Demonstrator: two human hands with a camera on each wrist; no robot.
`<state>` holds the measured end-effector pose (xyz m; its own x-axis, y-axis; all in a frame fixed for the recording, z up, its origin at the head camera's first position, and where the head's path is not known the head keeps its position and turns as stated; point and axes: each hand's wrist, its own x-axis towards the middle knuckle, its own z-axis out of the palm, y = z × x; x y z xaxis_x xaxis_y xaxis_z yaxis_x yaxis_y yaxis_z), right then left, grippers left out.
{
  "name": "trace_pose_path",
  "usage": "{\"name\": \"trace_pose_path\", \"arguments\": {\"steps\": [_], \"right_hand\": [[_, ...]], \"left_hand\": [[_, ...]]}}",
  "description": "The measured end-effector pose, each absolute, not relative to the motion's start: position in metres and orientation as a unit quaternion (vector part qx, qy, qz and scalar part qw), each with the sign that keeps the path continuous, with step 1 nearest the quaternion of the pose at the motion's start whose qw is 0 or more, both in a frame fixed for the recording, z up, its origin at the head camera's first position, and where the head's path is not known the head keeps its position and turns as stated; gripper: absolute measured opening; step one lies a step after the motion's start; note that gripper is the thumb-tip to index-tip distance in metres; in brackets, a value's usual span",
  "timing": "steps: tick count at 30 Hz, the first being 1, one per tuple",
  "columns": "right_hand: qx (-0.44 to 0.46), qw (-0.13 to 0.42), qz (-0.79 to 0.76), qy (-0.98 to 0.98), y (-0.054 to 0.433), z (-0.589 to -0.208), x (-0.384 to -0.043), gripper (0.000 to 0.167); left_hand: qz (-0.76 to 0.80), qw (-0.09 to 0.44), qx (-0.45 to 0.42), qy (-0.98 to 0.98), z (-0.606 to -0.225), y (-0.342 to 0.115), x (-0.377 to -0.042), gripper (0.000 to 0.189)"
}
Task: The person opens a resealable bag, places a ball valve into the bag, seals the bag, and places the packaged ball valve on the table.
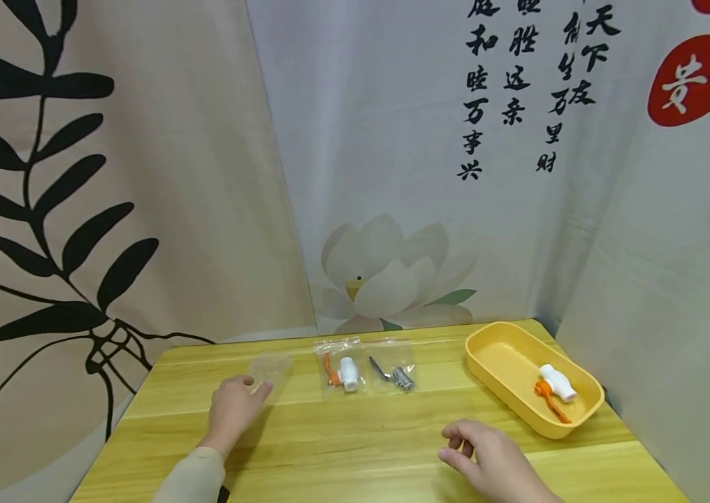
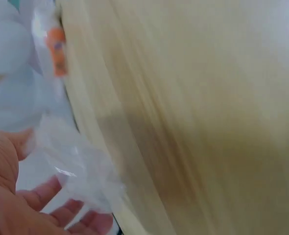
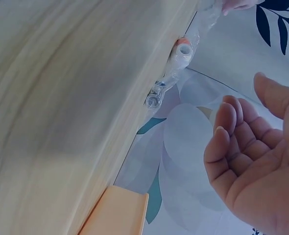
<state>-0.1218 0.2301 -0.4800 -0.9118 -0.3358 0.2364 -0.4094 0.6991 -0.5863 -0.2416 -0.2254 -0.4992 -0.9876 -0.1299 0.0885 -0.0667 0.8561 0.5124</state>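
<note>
left hand point(image 1: 235, 412) has thumb and fingers apart, touching a clear plastic bag point(image 1: 274, 365). i see a filled bag point(image 1: 340, 355) with a white piece point(image 1: 349, 375) and orange piece point(image 1: 332, 370), right of that hand on the worktop point(image 1: 342, 447), farther from my loose, free right hand point(image 1: 487, 454).

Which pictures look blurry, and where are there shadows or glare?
Head view: fairly sharp, soft shadow beside the left hand; left wrist view: blurry, dark shadow on the table, small bright glint on the clear bag; right wrist view: right hand clearer than the blurred table grain.
</note>
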Motion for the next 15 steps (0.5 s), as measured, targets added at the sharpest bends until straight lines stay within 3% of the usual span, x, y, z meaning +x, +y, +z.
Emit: {"name": "trace_pose_path", "arguments": {"steps": [4,7,10,15], "right_hand": [[0.206,0.048,0.330,-0.920,0.230,-0.480,-0.123,0.017],[0.208,0.042,0.331,-0.920,0.229,-0.479,-0.123,0.017],[0.207,0.033,0.333,-0.919,0.229,-0.479,-0.123,0.016],[0.218,0.007,0.350,-0.911,0.225,-0.481,-0.123,0.021]], "left_hand": [[-0.206,0.041,0.077,-0.975,-0.502,-0.232,-0.262,0.100],[-0.174,0.031,0.055,-0.983,-0.498,-0.228,-0.276,0.105],[-0.143,0.025,0.011,-0.989,-0.490,-0.217,-0.291,0.100],[-0.062,0.014,-0.074,-0.995,-0.484,-0.201,-0.311,0.076]]}}
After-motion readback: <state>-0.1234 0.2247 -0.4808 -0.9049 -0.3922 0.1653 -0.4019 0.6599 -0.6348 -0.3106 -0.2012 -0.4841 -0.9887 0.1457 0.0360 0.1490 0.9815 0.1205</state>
